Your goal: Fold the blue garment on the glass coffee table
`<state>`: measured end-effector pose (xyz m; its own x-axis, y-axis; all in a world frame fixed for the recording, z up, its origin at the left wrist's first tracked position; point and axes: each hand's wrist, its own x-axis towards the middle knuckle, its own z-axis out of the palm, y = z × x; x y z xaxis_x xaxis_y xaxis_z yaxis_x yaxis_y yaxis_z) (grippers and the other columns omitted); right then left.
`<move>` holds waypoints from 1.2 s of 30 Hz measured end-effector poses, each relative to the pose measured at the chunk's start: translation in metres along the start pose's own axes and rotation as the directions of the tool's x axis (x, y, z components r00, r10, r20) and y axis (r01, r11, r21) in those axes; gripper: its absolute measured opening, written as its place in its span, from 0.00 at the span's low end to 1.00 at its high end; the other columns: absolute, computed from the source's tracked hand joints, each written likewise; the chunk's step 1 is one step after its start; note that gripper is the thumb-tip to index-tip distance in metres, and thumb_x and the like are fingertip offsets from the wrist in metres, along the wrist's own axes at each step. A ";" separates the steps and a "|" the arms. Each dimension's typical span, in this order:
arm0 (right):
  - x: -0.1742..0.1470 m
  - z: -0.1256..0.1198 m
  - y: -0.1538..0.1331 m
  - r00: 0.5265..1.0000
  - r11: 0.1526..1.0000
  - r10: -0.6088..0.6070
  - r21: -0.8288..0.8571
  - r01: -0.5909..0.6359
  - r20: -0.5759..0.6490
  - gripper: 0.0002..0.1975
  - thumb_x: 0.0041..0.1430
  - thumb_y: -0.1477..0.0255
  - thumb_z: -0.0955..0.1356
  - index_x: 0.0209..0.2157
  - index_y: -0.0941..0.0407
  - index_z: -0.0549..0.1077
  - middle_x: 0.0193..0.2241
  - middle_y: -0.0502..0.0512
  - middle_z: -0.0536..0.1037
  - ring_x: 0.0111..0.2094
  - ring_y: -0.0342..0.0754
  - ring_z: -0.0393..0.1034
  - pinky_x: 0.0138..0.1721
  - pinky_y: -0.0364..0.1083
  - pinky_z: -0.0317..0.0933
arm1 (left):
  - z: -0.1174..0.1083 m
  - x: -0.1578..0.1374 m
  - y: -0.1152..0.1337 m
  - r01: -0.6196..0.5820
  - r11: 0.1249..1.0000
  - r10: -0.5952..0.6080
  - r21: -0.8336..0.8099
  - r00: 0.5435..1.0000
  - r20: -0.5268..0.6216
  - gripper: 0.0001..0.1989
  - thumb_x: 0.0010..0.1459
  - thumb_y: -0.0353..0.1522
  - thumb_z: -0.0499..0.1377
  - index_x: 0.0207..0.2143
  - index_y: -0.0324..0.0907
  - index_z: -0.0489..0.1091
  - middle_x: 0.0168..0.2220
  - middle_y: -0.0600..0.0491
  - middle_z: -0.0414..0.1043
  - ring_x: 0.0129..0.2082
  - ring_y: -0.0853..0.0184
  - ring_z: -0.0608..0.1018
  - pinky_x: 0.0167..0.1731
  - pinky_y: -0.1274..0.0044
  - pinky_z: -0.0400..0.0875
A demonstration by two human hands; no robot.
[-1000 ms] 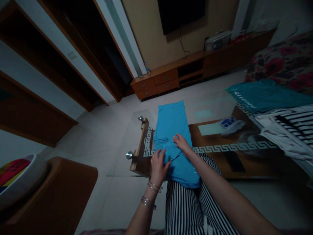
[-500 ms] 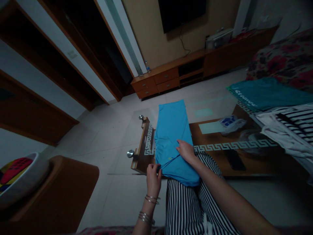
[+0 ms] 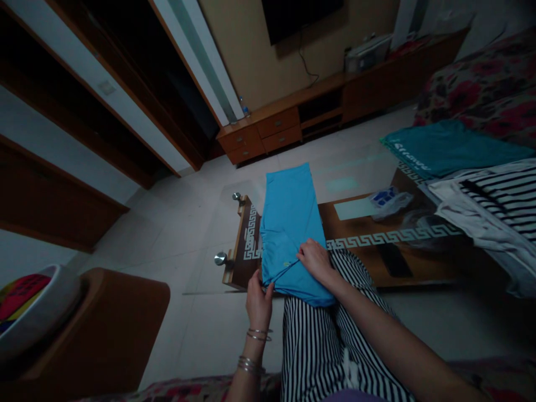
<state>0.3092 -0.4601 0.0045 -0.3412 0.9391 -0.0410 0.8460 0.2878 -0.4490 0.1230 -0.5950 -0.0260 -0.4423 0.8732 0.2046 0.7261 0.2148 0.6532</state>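
Bare tabletop [image 3: 360,226] lies open right of the blue garment [image 3: 288,223]; plastic bag [image 3: 389,201] beyond.

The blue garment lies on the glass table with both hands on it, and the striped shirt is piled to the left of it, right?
Not quite. The head view shows the striped shirt piled to the right of the blue garment, not the left. The left hand grips its near edge and the right hand rests on it, on the glass table.

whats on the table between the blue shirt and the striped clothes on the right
In the head view, a small blue-and-white plastic packet lies between the blue shirt and the striped clothes.
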 end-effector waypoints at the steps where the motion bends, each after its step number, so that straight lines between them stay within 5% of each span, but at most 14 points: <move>1: 0.001 0.000 -0.001 1.000 1.000 0.002 0.005 -0.002 -0.003 0.11 0.62 0.67 0.66 0.36 0.58 0.77 0.40 0.61 0.75 0.44 0.51 0.69 0.43 0.44 0.59 | 0.002 0.000 0.000 0.011 1.000 -0.011 0.010 1.000 -0.010 0.25 0.58 0.36 0.58 0.57 0.39 0.62 0.53 0.39 0.67 0.55 0.53 0.70 0.54 0.62 0.66; 7: 0.014 -0.012 0.008 0.997 0.998 -0.010 0.059 0.015 -0.070 0.11 0.63 0.68 0.64 0.36 0.58 0.76 0.39 0.59 0.75 0.44 0.49 0.69 0.43 0.43 0.58 | 0.006 -0.004 0.001 0.035 0.999 -0.034 0.023 0.998 -0.050 0.24 0.57 0.32 0.56 0.57 0.40 0.61 0.56 0.39 0.65 0.55 0.54 0.70 0.54 0.62 0.65; 13: 0.019 -0.012 0.017 0.999 0.999 -0.008 -0.050 0.006 -0.034 0.11 0.62 0.70 0.64 0.37 0.60 0.77 0.40 0.63 0.76 0.43 0.52 0.70 0.42 0.45 0.59 | 0.004 -0.008 0.004 -0.002 0.999 0.003 0.032 1.000 -0.030 0.16 0.56 0.27 0.53 0.48 0.42 0.66 0.44 0.46 0.71 0.43 0.60 0.74 0.45 0.67 0.69; 22: 0.011 -0.004 0.008 0.997 0.994 0.053 -0.094 -0.059 -0.064 0.17 0.61 0.61 0.67 0.42 0.61 0.74 0.41 0.66 0.76 0.45 0.55 0.70 0.44 0.48 0.60 | -0.001 -0.009 0.014 -0.098 0.990 0.099 0.105 0.995 -0.002 0.08 0.57 0.26 0.51 0.37 0.42 0.67 0.35 0.49 0.67 0.37 0.62 0.73 0.36 0.73 0.68; 26: 0.012 0.000 0.009 0.998 0.994 0.023 -0.103 -0.028 -0.050 0.12 0.62 0.66 0.66 0.41 0.60 0.75 0.41 0.64 0.77 0.46 0.55 0.70 0.44 0.48 0.59 | -0.001 -0.011 0.017 -0.089 0.992 0.091 0.094 0.996 -0.023 0.06 0.55 0.27 0.51 0.33 0.43 0.67 0.32 0.50 0.67 0.34 0.63 0.73 0.35 0.73 0.67; 32: 0.012 0.001 0.014 0.998 0.997 0.056 -0.045 -0.057 -0.020 0.10 0.64 0.70 0.63 0.41 0.59 0.73 0.39 0.60 0.78 0.42 0.51 0.72 0.39 0.45 0.59 | -0.012 -0.021 0.015 -0.070 0.997 0.070 0.014 0.997 0.012 0.08 0.52 0.25 0.52 0.32 0.45 0.68 0.33 0.50 0.68 0.35 0.61 0.73 0.37 0.71 0.68; 36: 0.009 0.003 0.015 0.999 1.000 0.017 -0.018 -0.017 -0.038 0.09 0.63 0.70 0.64 0.43 0.57 0.73 0.41 0.58 0.77 0.44 0.51 0.71 0.42 0.44 0.59 | -0.034 0.024 0.022 -0.178 0.983 0.174 -0.039 0.980 -0.098 0.21 0.46 0.21 0.51 0.40 0.44 0.72 0.43 0.48 0.70 0.47 0.56 0.71 0.51 0.64 0.65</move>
<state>0.3175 -0.4482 -0.0052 -0.3112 0.9502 -0.0147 0.8589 0.2747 -0.4322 0.1109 -0.5839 0.0182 -0.3589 0.8499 0.3858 0.7725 0.0385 0.6339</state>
